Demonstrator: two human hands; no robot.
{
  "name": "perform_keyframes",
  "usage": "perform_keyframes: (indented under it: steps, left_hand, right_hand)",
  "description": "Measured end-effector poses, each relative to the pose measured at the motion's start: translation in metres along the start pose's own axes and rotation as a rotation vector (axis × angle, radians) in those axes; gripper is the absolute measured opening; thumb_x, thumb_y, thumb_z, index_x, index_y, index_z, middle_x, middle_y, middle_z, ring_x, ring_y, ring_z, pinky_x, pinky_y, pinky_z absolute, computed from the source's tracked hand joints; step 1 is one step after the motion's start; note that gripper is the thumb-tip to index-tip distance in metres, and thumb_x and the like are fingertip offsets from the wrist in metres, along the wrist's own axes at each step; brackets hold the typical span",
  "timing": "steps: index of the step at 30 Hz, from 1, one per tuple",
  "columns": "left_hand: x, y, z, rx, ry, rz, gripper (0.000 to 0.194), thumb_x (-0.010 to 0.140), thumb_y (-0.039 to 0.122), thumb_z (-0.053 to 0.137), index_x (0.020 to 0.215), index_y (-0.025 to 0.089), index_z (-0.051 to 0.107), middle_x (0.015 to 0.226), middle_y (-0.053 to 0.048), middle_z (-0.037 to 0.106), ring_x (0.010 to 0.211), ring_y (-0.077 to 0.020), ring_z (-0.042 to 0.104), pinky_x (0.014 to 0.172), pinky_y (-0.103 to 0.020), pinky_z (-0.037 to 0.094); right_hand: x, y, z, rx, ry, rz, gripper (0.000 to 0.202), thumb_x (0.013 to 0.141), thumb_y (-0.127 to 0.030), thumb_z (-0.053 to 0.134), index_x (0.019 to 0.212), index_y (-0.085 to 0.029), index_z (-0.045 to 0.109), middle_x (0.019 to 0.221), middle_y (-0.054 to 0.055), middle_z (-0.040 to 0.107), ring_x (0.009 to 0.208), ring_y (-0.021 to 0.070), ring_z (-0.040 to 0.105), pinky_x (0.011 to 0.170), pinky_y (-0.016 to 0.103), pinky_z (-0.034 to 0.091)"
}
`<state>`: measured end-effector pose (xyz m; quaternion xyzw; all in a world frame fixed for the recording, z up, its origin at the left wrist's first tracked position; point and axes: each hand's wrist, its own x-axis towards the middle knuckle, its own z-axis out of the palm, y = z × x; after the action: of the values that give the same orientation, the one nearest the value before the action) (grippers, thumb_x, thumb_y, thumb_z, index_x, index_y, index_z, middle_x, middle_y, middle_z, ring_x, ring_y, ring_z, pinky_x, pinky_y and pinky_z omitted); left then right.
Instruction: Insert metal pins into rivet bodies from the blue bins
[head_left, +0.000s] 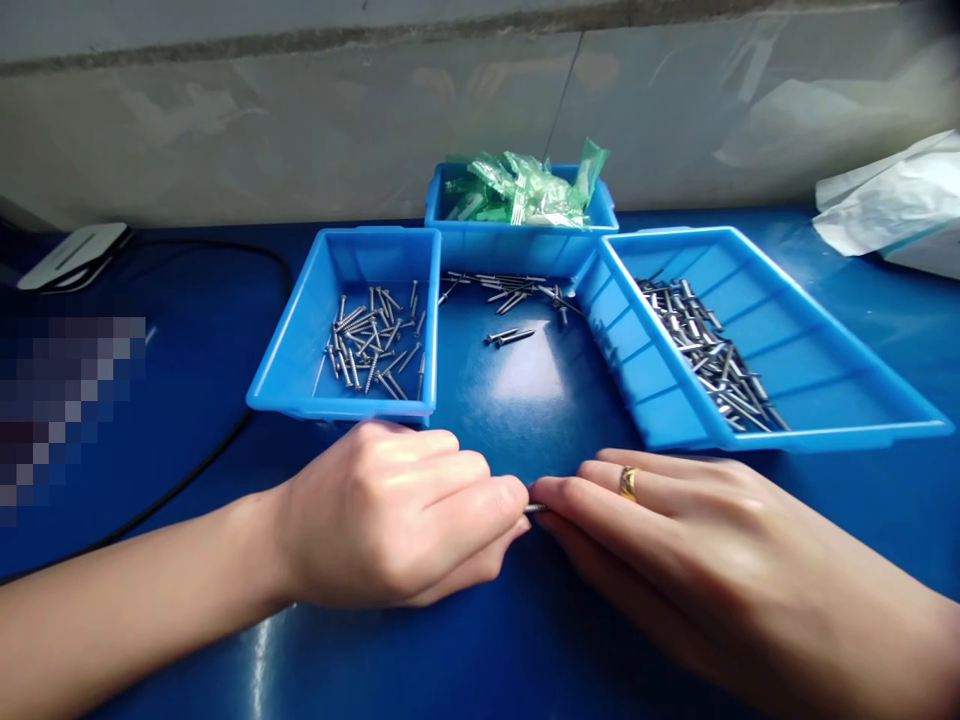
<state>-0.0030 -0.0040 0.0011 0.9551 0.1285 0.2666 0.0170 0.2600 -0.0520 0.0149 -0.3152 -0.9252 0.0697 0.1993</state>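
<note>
Between my two hands a thin threaded metal screw shows; its ends are hidden by fingers. My left hand, curled, pinches one end of it. The other end is in the fingertips of my right hand, which wears a gold ring. Just beyond my left hand stands a blue bin with loose screws in it. Behind my right hand, another blue bin holds a heap of slim metal pin-like fasteners.
Several metal fasteners lie on the blue tabletop between the bins. A third blue bin at the back holds green plastic packets. On the left are a black cable and a white device; white crumpled sheeting lies far right.
</note>
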Motion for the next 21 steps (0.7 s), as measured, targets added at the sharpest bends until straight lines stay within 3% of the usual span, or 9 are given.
perform_keyframes:
  steps: [15,21]
  left_hand:
    - [-0.0012,0.0021,-0.0005,0.011,0.001,0.003,0.039,0.124,0.014,0.049,0.095,0.016,0.075,0.08,0.001,0.081,0.061,-0.0135,0.068,0.059,-0.03,0.056]
    - [-0.0051,0.0034,0.0014,-0.001,0.039,-0.017,0.027,0.125,0.019,0.055,0.111,0.015,0.078,0.083,0.002,0.081,0.066,-0.0135,0.075,0.065,-0.028,0.058]
  right_hand:
    - [0.0016,-0.0001,0.0024,0.003,0.022,0.019,0.048,0.118,-0.003,0.037,0.087,-0.02,0.071,0.07,0.0,0.068,0.051,0.0143,0.064,0.049,0.03,0.05]
    - [0.002,-0.001,0.0019,-0.01,0.037,-0.004,0.05,0.117,-0.001,0.035,0.087,-0.019,0.07,0.068,-0.002,0.065,0.049,0.0125,0.06,0.047,0.029,0.046]
